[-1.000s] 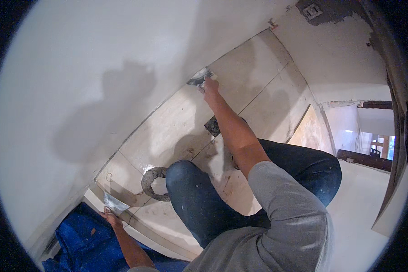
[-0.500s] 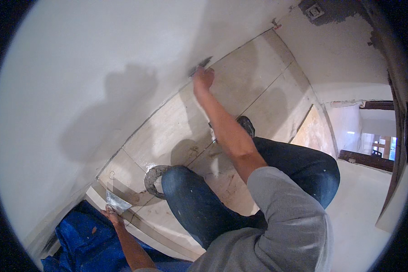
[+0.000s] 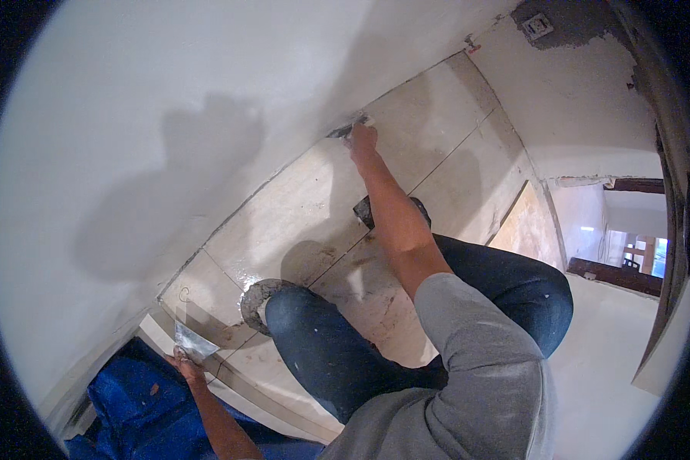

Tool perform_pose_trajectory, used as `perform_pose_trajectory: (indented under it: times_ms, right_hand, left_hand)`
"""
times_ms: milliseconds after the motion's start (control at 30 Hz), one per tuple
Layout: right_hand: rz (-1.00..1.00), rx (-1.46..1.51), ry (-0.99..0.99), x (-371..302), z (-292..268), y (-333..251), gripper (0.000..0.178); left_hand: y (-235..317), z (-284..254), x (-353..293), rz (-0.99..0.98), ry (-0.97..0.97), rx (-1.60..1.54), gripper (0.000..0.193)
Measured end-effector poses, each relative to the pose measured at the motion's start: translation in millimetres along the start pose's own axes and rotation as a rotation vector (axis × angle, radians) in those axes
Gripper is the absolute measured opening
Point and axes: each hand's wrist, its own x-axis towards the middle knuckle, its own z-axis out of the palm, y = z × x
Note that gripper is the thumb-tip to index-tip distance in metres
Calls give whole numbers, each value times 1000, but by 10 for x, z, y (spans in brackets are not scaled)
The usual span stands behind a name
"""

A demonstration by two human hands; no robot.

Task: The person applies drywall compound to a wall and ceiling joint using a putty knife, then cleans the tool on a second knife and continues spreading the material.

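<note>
My right hand (image 3: 363, 139) reaches forward, closed around a putty knife (image 3: 343, 132) whose dark blade lies at the seam between the white wall (image 3: 230, 54) and the tiled floor (image 3: 284, 192). At the lower left, my left hand (image 3: 185, 366) is closed on a wide, triangular metal scraper (image 3: 195, 342), its pale blade held above the floor near the step edge. The hand hides most of the scraper's handle. A thin dark line runs along the foot of the wall.
A blue tarp (image 3: 142, 399) lies bunched at the lower left beside a pale ledge (image 3: 272, 402). My bent knees and dusty shoes take up the middle floor. An outlet box (image 3: 537, 26) sits in the far right wall, and an opening with dark wooden framing (image 3: 617, 276) is at right.
My right hand has come down slightly to the right, bringing the putty knife from the wall to the floor seam. My left hand still holds the scraper in nearly the same place.
</note>
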Motion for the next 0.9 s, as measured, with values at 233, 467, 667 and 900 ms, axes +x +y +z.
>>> perform_pose_trajectory:
  times_ms: [233, 467, 667, 900]
  right_hand:
    - [15, 54, 55, 17, 131, -336, 34]
    - [-654, -170, 262, -1119, 825, -395, 53]
    - [-737, -512, 260, -1170, 42, 50, 47]
    - [-61, -6, 29, -491, -103, -16, 39]
  left_hand:
    - [-129, 114, 120, 64, -13, 48, 75]
    - [-318, -488, 516, -12, -65, -77, 78]
    - [-69, 295, 2, 38, 60, -1, 76]
    - [-240, -11, 269, 16, -58, 82, 74]
